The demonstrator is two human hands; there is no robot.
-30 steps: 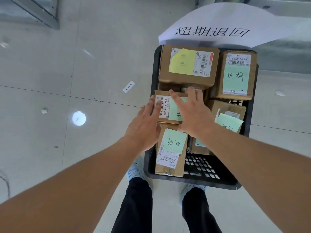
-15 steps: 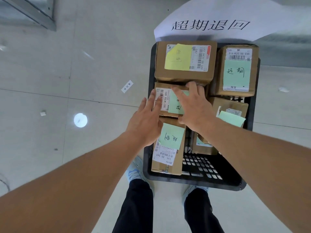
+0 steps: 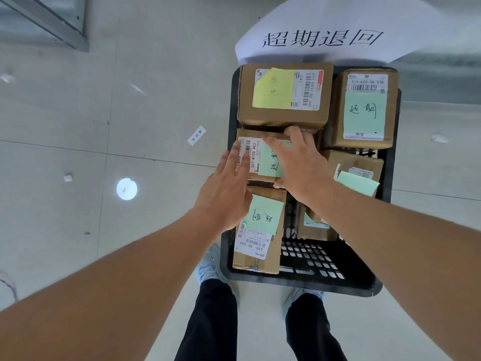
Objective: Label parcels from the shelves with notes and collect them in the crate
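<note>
Parcel point(image 3: 253, 158) lies flat, long axis across the crate point(image 3: 307, 280), under both flat-fingered grips, left point(image 3: 226, 196), right point(image 3: 299, 165).

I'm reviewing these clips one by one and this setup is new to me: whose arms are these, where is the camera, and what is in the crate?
There is no machine: a person wears a camera on the head, looking down at their own arms and legs. A black crate on the floor holds brown parcels, most with green notes, one with a yellow note. The right hand lies flat on the middle parcel; the left hand touches its label edge. Neither has a grip on anything. A white sign lies behind.
</note>
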